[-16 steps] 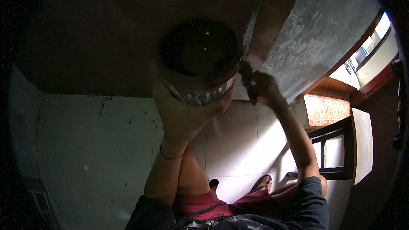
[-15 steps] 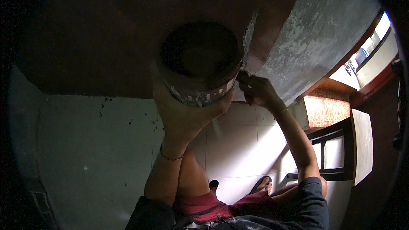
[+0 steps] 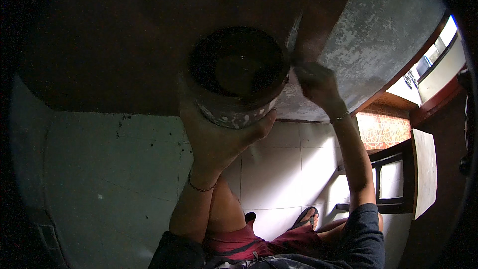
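Observation:
My left hand [image 3: 221, 139] is closed around the lower part of a round bucket [image 3: 236, 118], palm beneath it. The bucket's outside is spattered with pale marks; dark liquid, seemingly paint, lies inside. Just right of the rim, my right hand [image 3: 319, 87] grips a dark paintbrush [image 3: 298, 66], mostly hidden by the fingers and shadow. Its tip is at the wall, beside a dark brown coated strip [image 3: 318, 30]; whether it touches I cannot tell. Further right the wall is patchy grey [image 3: 373, 35], while its left part [image 3: 114, 40] is dark brown.
Pale floor tiles [image 3: 271, 169] with dark specks lie below. To the right stands a chair or stool [image 3: 423, 174] with a dark frame and a light top. Behind it are an orange patterned surface [image 3: 383, 129] and a bright window opening [image 3: 438, 50]. My sandalled foot [image 3: 307, 217] is below.
My right hand has moved up and a little to the right along the wall with the paintbrush. The bucket in my left hand has shifted slightly right.

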Available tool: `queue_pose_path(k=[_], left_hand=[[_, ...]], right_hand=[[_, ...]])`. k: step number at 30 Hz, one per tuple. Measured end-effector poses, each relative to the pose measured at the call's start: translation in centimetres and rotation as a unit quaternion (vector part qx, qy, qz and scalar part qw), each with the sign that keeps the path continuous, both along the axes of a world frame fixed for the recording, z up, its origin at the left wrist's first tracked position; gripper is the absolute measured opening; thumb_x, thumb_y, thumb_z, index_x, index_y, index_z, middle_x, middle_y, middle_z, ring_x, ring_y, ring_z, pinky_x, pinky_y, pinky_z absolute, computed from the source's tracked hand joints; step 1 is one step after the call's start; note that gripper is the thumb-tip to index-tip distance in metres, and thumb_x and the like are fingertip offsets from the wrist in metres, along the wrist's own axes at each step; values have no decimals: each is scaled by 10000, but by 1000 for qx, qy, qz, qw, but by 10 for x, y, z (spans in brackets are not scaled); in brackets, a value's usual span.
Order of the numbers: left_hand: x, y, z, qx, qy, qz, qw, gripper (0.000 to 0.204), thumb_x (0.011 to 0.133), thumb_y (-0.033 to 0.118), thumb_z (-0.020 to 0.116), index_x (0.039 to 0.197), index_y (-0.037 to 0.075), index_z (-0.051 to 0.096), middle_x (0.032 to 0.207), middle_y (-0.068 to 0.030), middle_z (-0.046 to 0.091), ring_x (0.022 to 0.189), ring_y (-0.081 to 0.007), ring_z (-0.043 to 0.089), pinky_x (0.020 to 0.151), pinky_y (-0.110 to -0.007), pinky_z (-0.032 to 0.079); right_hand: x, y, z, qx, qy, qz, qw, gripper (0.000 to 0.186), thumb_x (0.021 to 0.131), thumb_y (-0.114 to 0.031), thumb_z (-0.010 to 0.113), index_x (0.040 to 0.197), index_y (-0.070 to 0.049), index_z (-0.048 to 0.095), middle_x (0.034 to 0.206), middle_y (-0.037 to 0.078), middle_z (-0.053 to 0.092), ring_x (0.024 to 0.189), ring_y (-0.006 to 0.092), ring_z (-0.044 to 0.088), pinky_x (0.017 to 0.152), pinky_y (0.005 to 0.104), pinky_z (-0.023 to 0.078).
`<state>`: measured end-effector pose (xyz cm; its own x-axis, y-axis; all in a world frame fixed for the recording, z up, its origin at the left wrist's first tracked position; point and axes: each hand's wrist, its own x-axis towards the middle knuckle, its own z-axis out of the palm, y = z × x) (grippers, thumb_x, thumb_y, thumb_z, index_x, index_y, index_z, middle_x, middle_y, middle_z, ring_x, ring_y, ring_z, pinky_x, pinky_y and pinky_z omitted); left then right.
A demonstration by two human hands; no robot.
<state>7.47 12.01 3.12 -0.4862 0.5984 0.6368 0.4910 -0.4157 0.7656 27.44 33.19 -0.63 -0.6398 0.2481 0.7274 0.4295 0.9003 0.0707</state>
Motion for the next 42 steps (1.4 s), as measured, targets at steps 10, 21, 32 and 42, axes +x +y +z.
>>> queue_pose_path(k=[10, 21, 32, 42], left_hand=[[0, 3, -4, 26, -2, 14, 1000, 1050, 549, 345, 937, 1369, -19, 390, 1254, -213, 528, 1177, -341, 547, 989, -433, 475], [3, 6, 3, 50, -23, -26, 998, 999, 547, 309, 932, 1339, -13, 414, 1238, -198, 551, 1135, -312, 577, 962, -418, 487], [-6, 4, 0, 37, -17, -16, 999, 1045, 545, 335, 940, 1371, -4, 396, 1257, -194, 550, 1155, -314, 579, 972, -409, 490], [-6, 5, -4, 8, -35, -29, 999, 1027, 551, 342, 937, 1350, -16, 402, 1226, -202, 561, 1124, -315, 589, 959, -407, 494]], right_hand=[[0, 5, -1, -92, -27, 104, 990, 332, 730, 23, 696, 1050, -65, 700, 920, 133, 704, 760, 295, 681, 669, 397, 563], [-7, 0, -25, -257, -60, 37, 964, 269, 747, -32, 676, 1004, -111, 670, 889, 132, 665, 775, 312, 662, 667, 386, 543], [-9, -1, -27, -86, -92, 51, 991, 241, 716, -72, 706, 949, -125, 677, 883, 108, 675, 757, 315, 664, 628, 409, 541], [-16, -21, -19, -157, -102, 59, 981, 188, 727, -36, 703, 904, -97, 686, 863, 116, 682, 781, 313, 675, 653, 400, 552]])
